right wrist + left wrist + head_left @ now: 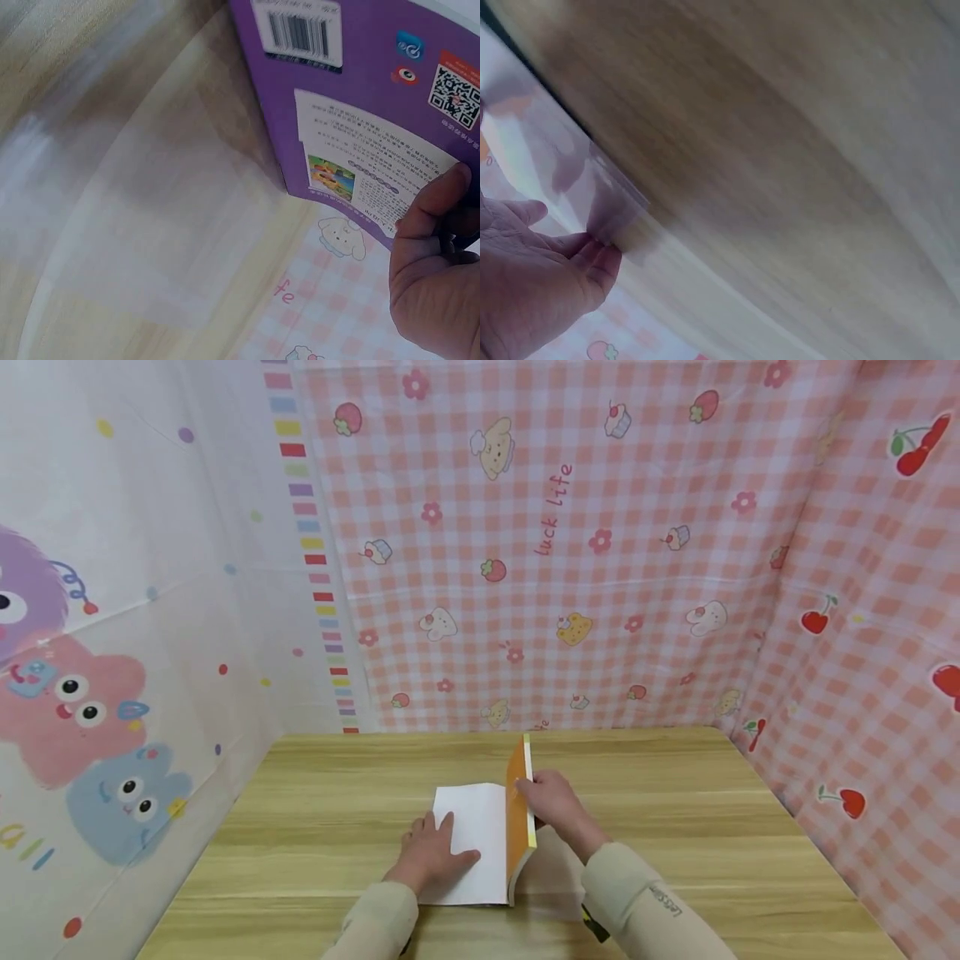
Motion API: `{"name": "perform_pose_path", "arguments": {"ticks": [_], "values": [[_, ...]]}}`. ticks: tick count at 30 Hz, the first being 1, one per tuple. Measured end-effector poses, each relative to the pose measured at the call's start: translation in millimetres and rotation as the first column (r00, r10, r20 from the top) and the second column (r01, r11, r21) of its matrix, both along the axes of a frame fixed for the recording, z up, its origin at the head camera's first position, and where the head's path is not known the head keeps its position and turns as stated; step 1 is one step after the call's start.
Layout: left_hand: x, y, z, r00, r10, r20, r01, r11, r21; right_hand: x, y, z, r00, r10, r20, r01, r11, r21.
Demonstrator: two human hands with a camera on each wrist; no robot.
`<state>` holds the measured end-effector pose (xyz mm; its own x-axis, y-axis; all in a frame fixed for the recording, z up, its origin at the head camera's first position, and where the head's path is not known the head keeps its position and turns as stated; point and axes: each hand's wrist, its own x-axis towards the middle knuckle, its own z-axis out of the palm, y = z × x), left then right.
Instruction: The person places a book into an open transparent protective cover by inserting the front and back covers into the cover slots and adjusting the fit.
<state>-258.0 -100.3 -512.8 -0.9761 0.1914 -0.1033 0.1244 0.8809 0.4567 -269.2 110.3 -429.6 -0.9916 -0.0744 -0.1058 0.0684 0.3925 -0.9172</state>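
A book [518, 827] is spread on the table, its thick page block raised upright with an orange page facing left. My right hand [553, 800] grips that block near its outer edge, thumb on the orange side. Its purple back cover [360, 82], with barcode and QR code, shows in the right wrist view. On the flat white page [483, 839] rests my left hand [433, 855], fingers and thumb spread. Clear plastic film [592, 184] extends past the book's edge by the left fingertips. Another clear film [150, 202] lies over the table beside the purple cover.
The wood-grain table [660, 827] reaches back to a pink checked cloth [540, 593] printed with small figures. White cloth [247, 610] hangs along the left side, and checked cloth with cherries [862, 693] along the right.
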Motion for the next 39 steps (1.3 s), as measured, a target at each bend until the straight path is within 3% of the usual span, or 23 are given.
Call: {"name": "perform_pose_path", "arguments": {"ticks": [5,8,10,12,15,18,20,21,22,23,25,27,28,30,33,36,39], "values": [[-2.2,3,2.0,0.997,-0.036,-0.074,0.036,0.999,0.002,0.5,-5,-5.1,1.0,0.012,0.012,-0.012,1.0,-0.018],[-5.8,10,10.3,0.983,-0.089,-0.159,0.111,0.985,0.135,1.4,-7,-6.6,1.0,0.01,0.009,-0.009,0.999,-0.031],[-8.8,18,18.8,0.979,-0.11,-0.174,0.152,0.956,0.251,2.5,-8,-6.8,1.0,0.012,0.01,-0.011,0.999,-0.048],[-11.1,28,30.5,0.986,-0.116,-0.122,0.156,0.901,0.405,3.4,-9,-7.9,1.0,0.026,0.017,-0.024,0.996,-0.087],[-12.8,41,46.2,0.995,-0.098,0.0,0.081,0.828,0.554,4.2,-8,-12.1,0.997,0.065,0.047,-0.057,0.985,-0.161],[-13.3,47,57.1,0.994,-0.086,0.064,0.029,0.788,0.615,4.6,-5,-22.5,0.994,0.1,0.053,-0.09,0.983,-0.16],[-13.4,48,61.0,0.995,-0.067,0.074,0.007,0.786,0.618,6.1,1,-33.3,0.992,0.123,-0.008,-0.123,0.992,-0.021],[-13.7,47,62.7,0.995,-0.06,0.074,0.001,0.784,0.621,6.9,5,-39.7,0.989,0.144,-0.042,-0.14,0.986,0.093],[-14.1,46,63.5,0.996,-0.053,0.068,-0.001,0.783,0.621,7.8,9,-46.2,0.982,0.175,-0.072,-0.155,0.962,0.226],[-14.3,45,64.2,0.997,-0.046,0.068,-0.007,0.78,0.626,9.2,13,-52.3,0.973,0.211,-0.095,-0.163,0.916,0.366],[-14.9,44,64.1,0.999,-0.028,0.037,-0.001,0.791,0.612,12.0,20,-64.2,0.954,0.28,-0.103,-0.167,0.787,0.594],[-15.3,42,61.8,1.0,0.004,-0.022,0.009,0.821,0.571,14.2,25,-73.0,0.943,0.328,-0.061,-0.194,0.689,0.698],[-15.1,41,60.3,0.998,0.03,-0.061,0.008,0.844,0.536,15.4,27,-76.0,0.938,0.343,-0.047,-0.205,0.659,0.724],[-14.7,38,56.6,0.985,0.091,-0.144,-0.015,0.889,0.458,17.4,30,-80.0,0.937,0.347,-0.032,-0.214,0.645,0.734],[-15.0,31,54.2,0.959,0.179,-0.22,-0.08,0.915,0.396,20.3,33,-78.9,0.931,0.358,-0.075,-0.196,0.66,0.725],[-15.9,25,56.9,0.948,0.221,-0.23,-0.119,0.914,0.389,22.3,37,-74.7,0.923,0.368,-0.109,-0.19,0.685,0.703],[-14.3,23,61.0,0.956,0.223,-0.192,-0.131,0.906,0.401,22.4,39,-73.1,0.917,0.379,-0.122,-0.203,0.709,0.675]]}}
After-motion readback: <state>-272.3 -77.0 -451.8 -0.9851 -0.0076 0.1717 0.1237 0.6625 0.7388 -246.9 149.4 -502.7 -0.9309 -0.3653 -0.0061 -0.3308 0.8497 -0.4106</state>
